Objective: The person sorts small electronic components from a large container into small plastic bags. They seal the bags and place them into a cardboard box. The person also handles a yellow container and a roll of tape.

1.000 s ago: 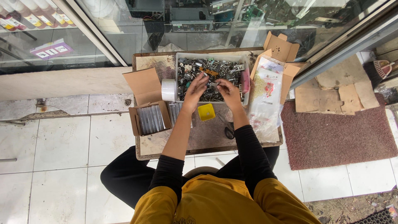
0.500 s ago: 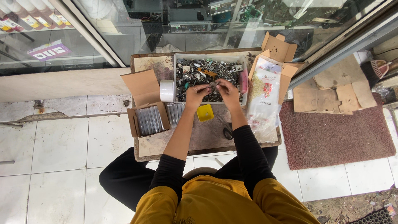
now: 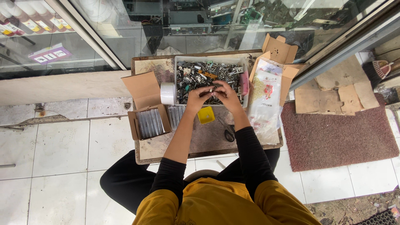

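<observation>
Both my hands meet over the near part of a clear bin [image 3: 178, 79] full of small metal parts [image 3: 196, 71]. My left hand [image 3: 196, 96] and my right hand [image 3: 226, 92] pinch a small metal piece [image 3: 211, 88] between their fingertips. The bin stands at the back of a low worn wooden table [image 3: 208, 139]. Just below my hands sits a small yellow box [image 3: 206, 115], and black-handled scissors [image 3: 228, 133] lie under my right forearm.
An open cardboard box [image 3: 149, 123] of shiny flat packets sits at the table's left, a roll of white tape [image 3: 167, 93] beside it. Plastic bags [image 3: 266, 100] and another carton [image 3: 278, 50] lie at the right. A red-brown doormat [image 3: 341, 133] covers the floor to the right; glass shopfront behind.
My hands have drawn slightly back toward me from the middle of the bin to its near part, closing together on a small piece.
</observation>
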